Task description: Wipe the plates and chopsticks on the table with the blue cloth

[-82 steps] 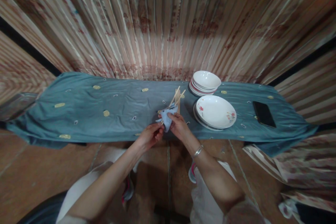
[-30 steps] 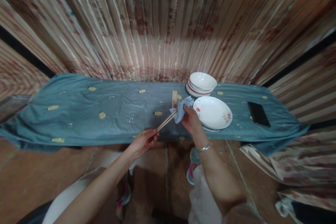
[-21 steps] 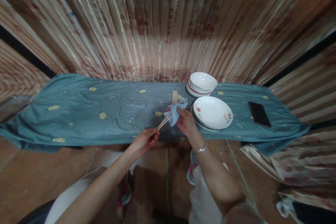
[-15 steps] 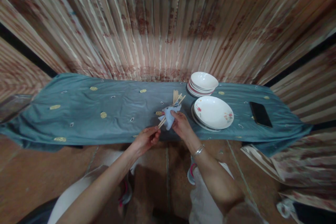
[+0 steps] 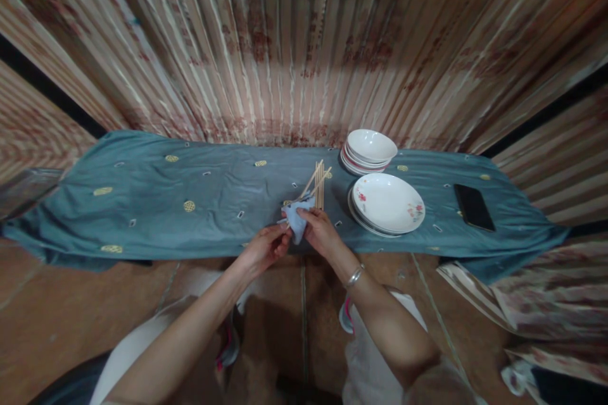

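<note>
My left hand [image 5: 266,248] is closed on the near ends of a pair of chopsticks [image 5: 311,180], whose far ends spread apart. A light blue cloth [image 5: 298,218] is wrapped around their middle, pinched in the fingers of my right hand [image 5: 323,231]. The cloth hides the part of the chopsticks inside it. Several more wooden chopsticks [image 5: 320,188] lie side by side on the cloth-covered table, just beyond my right hand.
Right of the chopsticks stand a stack of white bowls [image 5: 370,147] and, nearer, a stack of flowered plates [image 5: 388,202]. A black phone [image 5: 474,207] lies farther right on the green tablecloth [image 5: 152,196]. A pleated curtain [image 5: 285,44] hangs behind the table.
My right hand and the cloth have slid down along the chopsticks towards my left hand. The far ends of the held pair now show longer and wider apart.
</note>
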The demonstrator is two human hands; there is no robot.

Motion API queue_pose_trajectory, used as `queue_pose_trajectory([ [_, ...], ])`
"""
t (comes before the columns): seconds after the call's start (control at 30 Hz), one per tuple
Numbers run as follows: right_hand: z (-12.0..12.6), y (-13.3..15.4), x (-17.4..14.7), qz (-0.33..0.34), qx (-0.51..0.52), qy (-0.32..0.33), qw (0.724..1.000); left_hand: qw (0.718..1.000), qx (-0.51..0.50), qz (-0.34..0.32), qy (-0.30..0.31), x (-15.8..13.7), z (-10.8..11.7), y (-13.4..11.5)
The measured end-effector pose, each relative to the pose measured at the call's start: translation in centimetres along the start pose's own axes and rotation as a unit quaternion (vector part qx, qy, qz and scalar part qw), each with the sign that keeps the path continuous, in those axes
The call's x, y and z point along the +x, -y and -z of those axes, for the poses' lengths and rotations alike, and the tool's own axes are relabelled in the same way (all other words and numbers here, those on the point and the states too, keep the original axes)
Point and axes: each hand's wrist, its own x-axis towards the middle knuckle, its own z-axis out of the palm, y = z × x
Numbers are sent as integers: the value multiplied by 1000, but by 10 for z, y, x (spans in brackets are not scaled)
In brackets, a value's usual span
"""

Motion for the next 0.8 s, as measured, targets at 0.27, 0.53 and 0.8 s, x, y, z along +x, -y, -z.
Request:
queue_pose_trajectory([
  [0.27,14,29,5,44,13,-38,998,1000,10,21,10,-3,2,4],
  [0.53,31,50,8,93,6,-76,993,999,17,27,11,-4,7,6],
  [0.8,31,50,7,110,15,-70,991,1000,14,26,9,-4,7,6],
])
